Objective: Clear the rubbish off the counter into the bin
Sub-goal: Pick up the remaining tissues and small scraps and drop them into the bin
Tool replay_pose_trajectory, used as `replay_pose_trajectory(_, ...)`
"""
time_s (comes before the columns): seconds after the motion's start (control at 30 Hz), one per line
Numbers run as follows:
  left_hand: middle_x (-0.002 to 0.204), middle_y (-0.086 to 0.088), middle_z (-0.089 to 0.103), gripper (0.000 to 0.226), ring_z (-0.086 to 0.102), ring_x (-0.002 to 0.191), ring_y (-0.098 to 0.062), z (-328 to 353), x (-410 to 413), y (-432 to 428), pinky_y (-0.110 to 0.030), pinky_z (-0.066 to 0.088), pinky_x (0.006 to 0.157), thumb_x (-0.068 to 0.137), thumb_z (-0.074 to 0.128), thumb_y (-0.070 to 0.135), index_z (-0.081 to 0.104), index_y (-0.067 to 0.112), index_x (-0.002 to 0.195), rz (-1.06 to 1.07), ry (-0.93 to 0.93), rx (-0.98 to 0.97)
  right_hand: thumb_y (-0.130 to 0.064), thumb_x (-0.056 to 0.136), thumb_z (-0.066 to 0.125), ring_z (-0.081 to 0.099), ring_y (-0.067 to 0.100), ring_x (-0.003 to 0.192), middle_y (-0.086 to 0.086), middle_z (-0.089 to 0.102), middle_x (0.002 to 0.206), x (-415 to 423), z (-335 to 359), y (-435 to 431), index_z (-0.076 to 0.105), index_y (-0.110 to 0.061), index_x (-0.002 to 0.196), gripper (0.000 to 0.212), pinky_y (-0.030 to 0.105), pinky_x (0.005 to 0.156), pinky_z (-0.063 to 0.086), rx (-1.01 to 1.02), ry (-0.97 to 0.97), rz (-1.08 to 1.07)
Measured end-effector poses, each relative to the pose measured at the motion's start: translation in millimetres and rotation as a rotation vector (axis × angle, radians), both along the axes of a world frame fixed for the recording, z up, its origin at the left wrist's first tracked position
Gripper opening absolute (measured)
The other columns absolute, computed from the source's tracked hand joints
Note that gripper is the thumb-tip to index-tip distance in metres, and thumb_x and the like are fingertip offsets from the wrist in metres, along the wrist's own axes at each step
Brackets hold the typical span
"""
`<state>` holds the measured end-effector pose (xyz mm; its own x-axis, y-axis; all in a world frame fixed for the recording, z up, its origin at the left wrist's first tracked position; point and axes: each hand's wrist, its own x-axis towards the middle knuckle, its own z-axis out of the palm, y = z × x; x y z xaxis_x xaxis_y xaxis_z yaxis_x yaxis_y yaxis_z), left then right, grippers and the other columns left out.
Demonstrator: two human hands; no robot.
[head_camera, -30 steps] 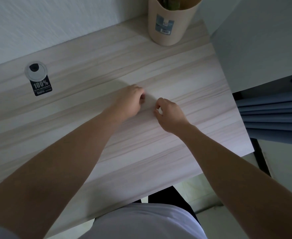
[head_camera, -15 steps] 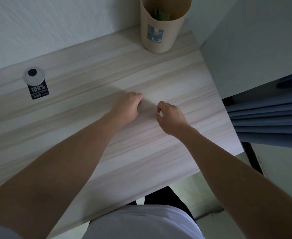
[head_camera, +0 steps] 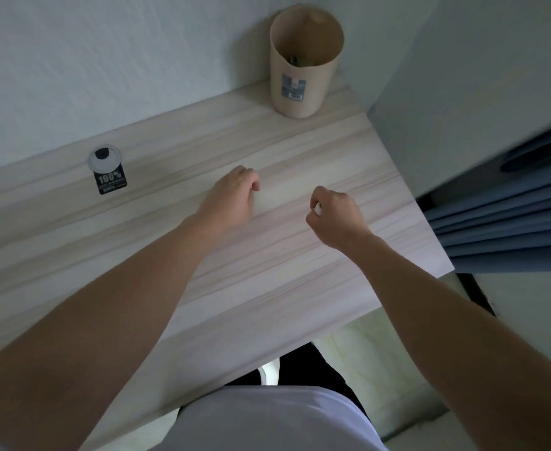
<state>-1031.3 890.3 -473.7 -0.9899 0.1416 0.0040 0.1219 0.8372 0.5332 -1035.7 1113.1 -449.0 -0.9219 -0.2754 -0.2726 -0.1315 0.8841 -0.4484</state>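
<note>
Pale wood-grain counter [head_camera: 300, 271] ran across the middle of the frame, with a white wall [head_camera: 105, 76] behind it. Light was dim.

- Bin [head_camera: 300, 96]: beige, upright, upper centre-right of the frame at the counter's back corner, mouth open. Something greenish [head_camera: 300, 61] lay inside, too dark to name.
- Cable grommet [head_camera: 104, 157] and black "100%" sticker [head_camera: 111, 182] sat at the left of the frame, well apart from your hands. Blue curtain [head_camera: 495, 222] hung at the right edge.
- Your right hand [head_camera: 337, 218], centre-right, was clenched around a small white scrap [head_camera: 317, 208]. Only a sliver of it showed between thumb and curled fingers. The hand looked just above the counter, though you could not tell whether it touched.
- Your left hand [head_camera: 232, 200], centre frame, had its fingers curled under, low over the wood. Whether it held anything could not be told, as the palm was hidden.
- No other loose rubbish showed on the counter.

Handling, as a judgement: the scrap looked like a bit of paper or tissue, so near weightless and soft, with nothing to break. A fingertip pinch was all it needed, and squeezing harder gained nothing. The risk was losing it, since something that light can slip out or drift on release. You would do best to bring the hand right over the bin's mouth before opening the fingers.
</note>
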Motion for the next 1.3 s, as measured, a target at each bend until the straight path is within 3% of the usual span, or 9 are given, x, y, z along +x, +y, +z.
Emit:
replay_pose_trajectory(0.23, 0.087, -0.015, 0.060, 0.017, 0.057, 0.079, -0.033, 50.3, 28.0, -19.2, -0.038, 0.047, 0.070, 0.071, 0.052, -0.006, 0.062, 0.004, 0.080, -0.027, 0.084, 0.019, -0.013, 0.083, 0.052, 0.053, 0.025, 0.070, 0.001, 0.052, 0.070, 28.2, 50.5, -9.3, 0.054, -0.013, 0.090, 0.007, 0.026, 0.049, 0.033, 0.018, 0.074, -0.073)
replay_pose_trajectory(0.47, 0.085, -0.006, 0.055, 0.015, 0.050, 0.075, -0.022, 113.1, 48.8, -39.8, -0.028, 0.034, 0.067, 0.074, 0.051, -0.005, 0.061, 0.007, 0.077, -0.019, 0.137, 0.015, -0.016, 0.084, 0.054, 0.052, 0.026, 0.072, 0.006, 0.057, 0.080, 49.0, 118.0, -23.8, 0.055, -0.014, 0.093, 0.009, 0.025, 0.047, 0.032, 0.059, 0.169, -0.110)
replay_pose_trajectory(0.63, 0.084, -0.006, 0.057, 0.015, 0.051, 0.077, -0.024, 155.8, 53.8, -44.7, -0.029, 0.035, 0.067, 0.075, 0.051, -0.002, 0.059, 0.009, 0.076, -0.009, 0.195, 0.010, -0.016, 0.081, 0.055, 0.055, 0.027, 0.074, 0.008, 0.059, 0.083, 54.8, 159.3, -27.4, 0.055, -0.015, 0.089, 0.008, 0.027, 0.055, 0.042, 0.034, 0.233, -0.138)
replay_pose_trajectory(0.93, 0.076, -0.002, 0.056, 0.015, 0.052, 0.068, -0.020, 225.9, 40.3, -37.2, -0.027, 0.035, 0.055, 0.075, 0.052, 0.000, 0.055, 0.013, 0.070, 0.014, 0.296, 0.036, -0.017, 0.081, 0.054, 0.056, 0.028, 0.076, 0.007, 0.060, 0.081, 46.4, 226.2, -16.7, 0.059, -0.012, 0.087, 0.010, 0.028, 0.059, 0.045, 0.034, 0.358, -0.198)
replay_pose_trajectory(1.3, 0.073, -0.002, 0.056, 0.018, 0.053, 0.067, -0.020, 284.3, -1.9, -9.8, -0.030, 0.041, 0.056, 0.074, 0.050, 0.000, 0.053, 0.015, 0.064, -0.002, 0.352, 0.002, -0.014, 0.077, 0.055, 0.053, 0.026, 0.072, 0.002, 0.055, 0.075, 1.2, 278.4, 12.7, 0.059, -0.014, 0.083, 0.007, 0.025, 0.059, 0.041, 0.015, 0.421, -0.230)
